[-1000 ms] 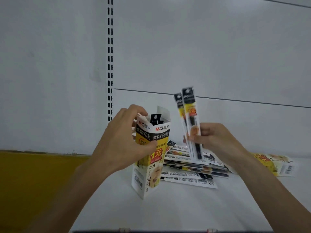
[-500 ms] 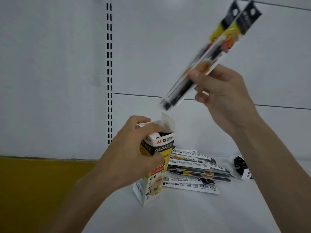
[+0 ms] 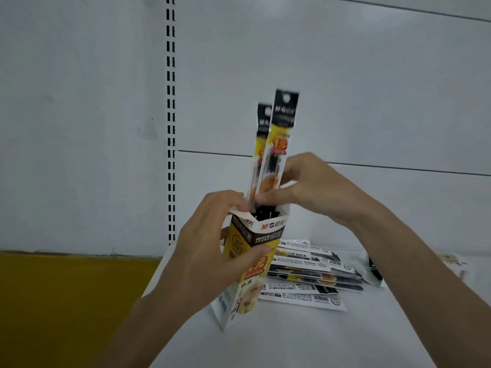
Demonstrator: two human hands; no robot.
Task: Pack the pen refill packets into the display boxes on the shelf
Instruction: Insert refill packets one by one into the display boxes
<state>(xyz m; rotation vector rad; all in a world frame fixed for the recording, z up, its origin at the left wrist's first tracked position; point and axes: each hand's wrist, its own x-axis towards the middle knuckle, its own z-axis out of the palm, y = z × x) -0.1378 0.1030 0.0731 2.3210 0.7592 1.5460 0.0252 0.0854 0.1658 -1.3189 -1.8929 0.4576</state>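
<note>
My left hand (image 3: pixel 210 243) grips a tall yellow, black and white display box (image 3: pixel 251 266) that stands upright on the white shelf (image 3: pixel 305 338), its top flaps open. My right hand (image 3: pixel 310 185) pinches two long refill packets (image 3: pixel 276 144) held upright, their lower ends inside the box mouth. Dark packet tops show inside the opening. A loose stack of refill packets (image 3: pixel 310 272) lies flat on the shelf behind the box, under my right forearm.
A white back panel with a slotted upright (image 3: pixel 170 123) rises behind the shelf. A yellow surface (image 3: pixel 69 296) lies to the left, below the shelf level. Another box (image 3: pixel 373 272) lies on its side at the right, behind my forearm.
My right hand swung the two packets down from high at the upper right, turned them upright and lowered their ends into the box. My left hand kept holding the box.
</note>
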